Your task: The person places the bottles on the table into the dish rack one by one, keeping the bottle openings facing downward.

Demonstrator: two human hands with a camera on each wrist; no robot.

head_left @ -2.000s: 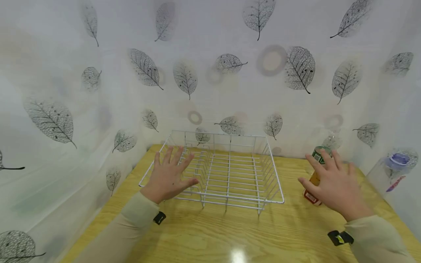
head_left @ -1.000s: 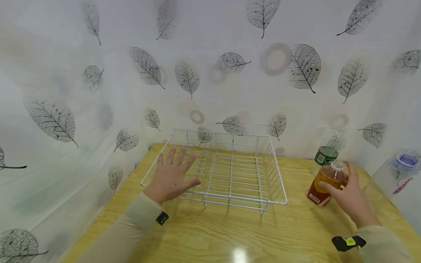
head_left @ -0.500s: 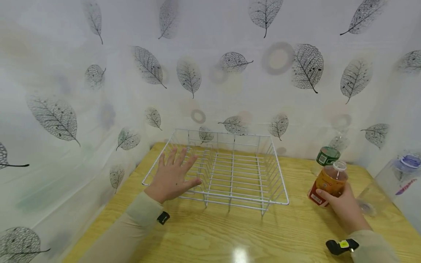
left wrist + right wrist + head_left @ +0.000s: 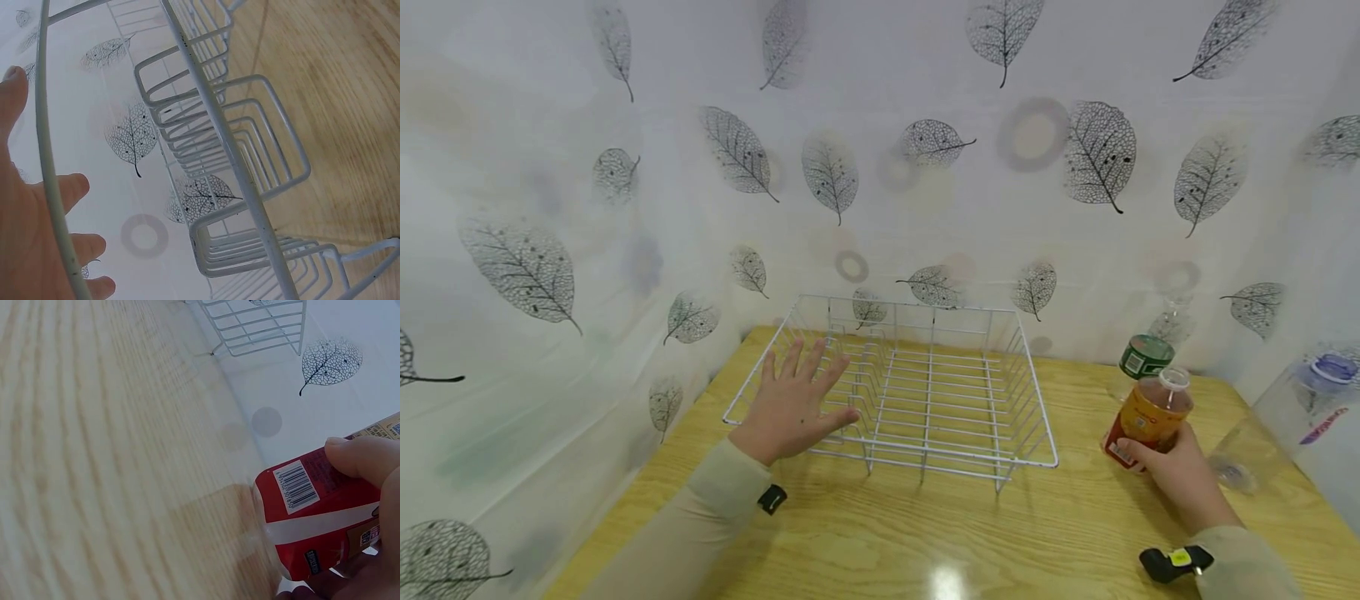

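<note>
A white wire dish rack [image 4: 958, 454] stands on the wooden table. My left hand [image 4: 793, 408] is spread with straight fingers at the rack's left front, over the rack's side; in the left wrist view the fingers [image 4: 74, 187] show behind a rack wire. On the right, my right hand [image 4: 1187, 475] grips the lower part of a clear plastic bottle [image 4: 1157, 408] with an orange and red label and a white neck. The thumb lies across the label in the right wrist view, where the bottle's red lower end [image 4: 306, 506] is close over the table; the other fingers are partly hidden.
Behind the held bottle stands a clear bottle with a green label [image 4: 1146, 357]. To the right is a large clear bottle with a purple cap [image 4: 1333, 367]. A leaf-patterned white curtain [image 4: 880, 208] borders the wooden table [image 4: 880, 533] at the back and sides.
My right hand, spread open above the bottle two seconds ago, has come down around its right side and now grips it lower down. The left hand has stayed over the rack.
</note>
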